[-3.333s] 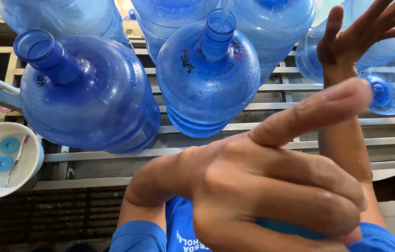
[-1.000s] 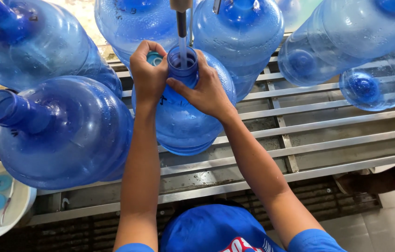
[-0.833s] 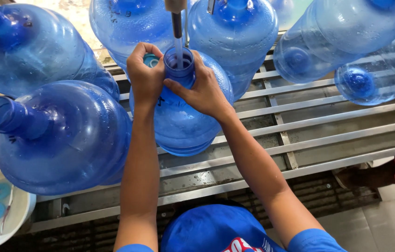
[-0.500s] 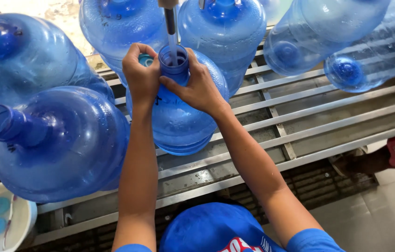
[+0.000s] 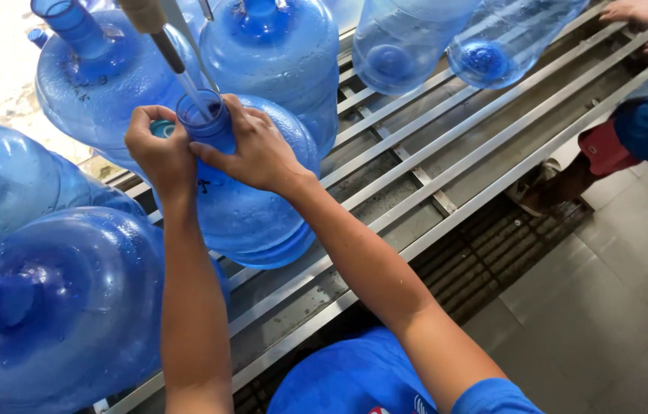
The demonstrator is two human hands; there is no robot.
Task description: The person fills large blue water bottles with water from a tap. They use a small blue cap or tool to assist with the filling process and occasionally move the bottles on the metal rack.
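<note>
Both hands meet at the neck of one bottle (image 5: pixel 251 207) standing on the slatted surface (image 5: pixel 446 138): the left hand (image 5: pixel 161 149) on the near-left side of the neck, the right hand (image 5: pixel 259 149) just right of it, touching. A nozzle (image 5: pixel 178 65) drops into the neck between them. More bottles stand behind the grip; another bottle (image 5: pixel 71 307) lies left and nearer. Far right, a co-worker's hand (image 5: pixel 646 11) rests on the surface.

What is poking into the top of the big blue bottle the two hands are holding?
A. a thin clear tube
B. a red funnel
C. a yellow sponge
A: a thin clear tube runs down into the open neck of the blue bottle, with the left hand and right hand gripping around that neck.
</note>
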